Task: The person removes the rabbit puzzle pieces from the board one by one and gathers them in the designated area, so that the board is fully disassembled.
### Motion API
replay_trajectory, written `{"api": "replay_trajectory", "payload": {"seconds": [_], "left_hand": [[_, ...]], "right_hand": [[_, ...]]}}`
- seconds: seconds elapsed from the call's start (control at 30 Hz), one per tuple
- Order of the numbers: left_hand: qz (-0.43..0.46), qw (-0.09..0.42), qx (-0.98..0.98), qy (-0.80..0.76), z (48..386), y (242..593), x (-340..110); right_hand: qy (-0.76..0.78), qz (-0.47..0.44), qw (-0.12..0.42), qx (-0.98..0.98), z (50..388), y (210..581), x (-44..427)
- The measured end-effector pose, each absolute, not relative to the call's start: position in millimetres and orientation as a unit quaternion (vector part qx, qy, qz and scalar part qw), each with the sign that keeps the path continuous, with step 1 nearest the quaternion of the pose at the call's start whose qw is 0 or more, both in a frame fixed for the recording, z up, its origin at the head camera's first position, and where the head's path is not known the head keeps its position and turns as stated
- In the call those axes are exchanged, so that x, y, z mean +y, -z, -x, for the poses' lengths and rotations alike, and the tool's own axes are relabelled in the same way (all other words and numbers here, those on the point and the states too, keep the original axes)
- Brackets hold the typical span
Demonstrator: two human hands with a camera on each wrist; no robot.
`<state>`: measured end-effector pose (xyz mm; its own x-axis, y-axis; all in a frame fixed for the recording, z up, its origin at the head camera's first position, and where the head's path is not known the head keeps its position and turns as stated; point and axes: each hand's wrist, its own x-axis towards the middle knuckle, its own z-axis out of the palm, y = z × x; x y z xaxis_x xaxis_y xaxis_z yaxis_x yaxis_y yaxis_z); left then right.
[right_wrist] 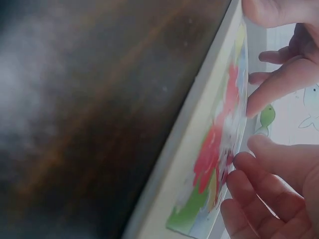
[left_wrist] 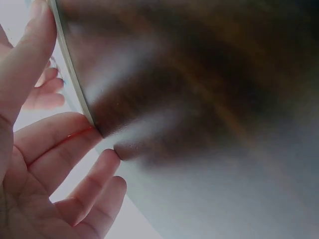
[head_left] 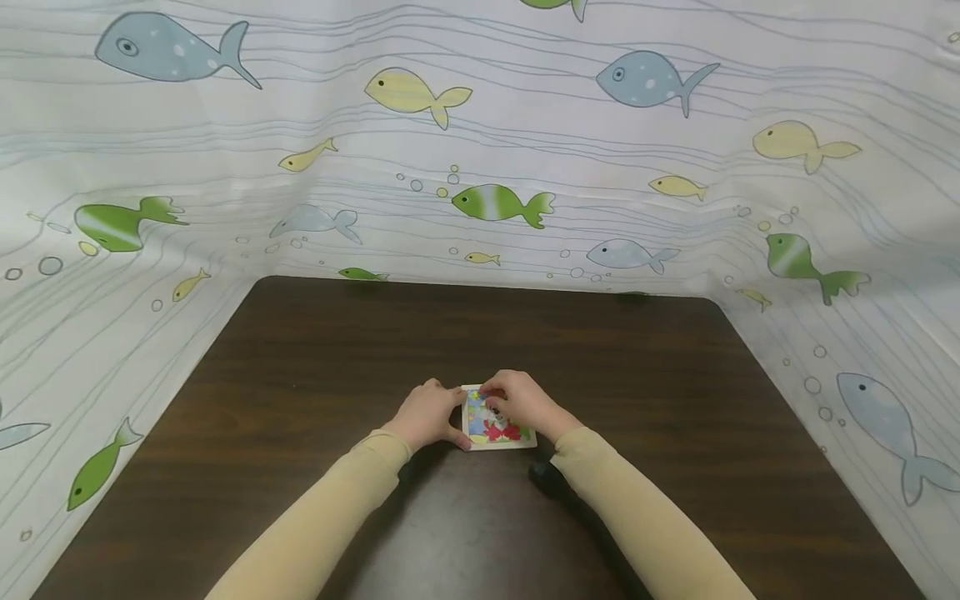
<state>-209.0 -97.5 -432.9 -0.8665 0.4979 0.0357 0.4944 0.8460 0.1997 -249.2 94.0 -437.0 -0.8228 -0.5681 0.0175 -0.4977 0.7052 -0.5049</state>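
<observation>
A small square picture board (head_left: 477, 425) with a pale frame lies on the brown table, its colourful picture (right_wrist: 212, 154) showing red, green and blue patches. My left hand (head_left: 426, 416) holds the board at its left side, thumb near the lower corner and a finger near the upper one. In the left wrist view, that hand's (left_wrist: 60, 149) fingers meet the board's edge. Over the picture's upper right is my right hand (head_left: 527, 404), fingers bent and fingertips at the surface. Whether a loose piece sits between the right hand's (right_wrist: 274, 184) fingers is hidden.
Dark wood tabletop (head_left: 360, 333) surrounds the board on all sides. A white fish-print curtain (head_left: 487, 150) stands along the table's back and both sides. Below the right wrist shows a black device (head_left: 546, 478).
</observation>
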Motion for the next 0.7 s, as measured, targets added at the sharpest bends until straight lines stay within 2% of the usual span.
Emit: {"api": "replay_trajectory", "payload": {"seconds": [0.27,0.7], "left_hand": [[-0.249,0.018,0.962,-0.111,209.9,428.3,-93.7],[-0.241,0.019,0.964,-0.109,212.8,427.8,-93.0]], "right_hand": [[0.232,0.315,0.069,0.918,252.8,435.4,89.6],[0.181,0.306,0.091,0.930,256.2,432.2,77.6]]}}
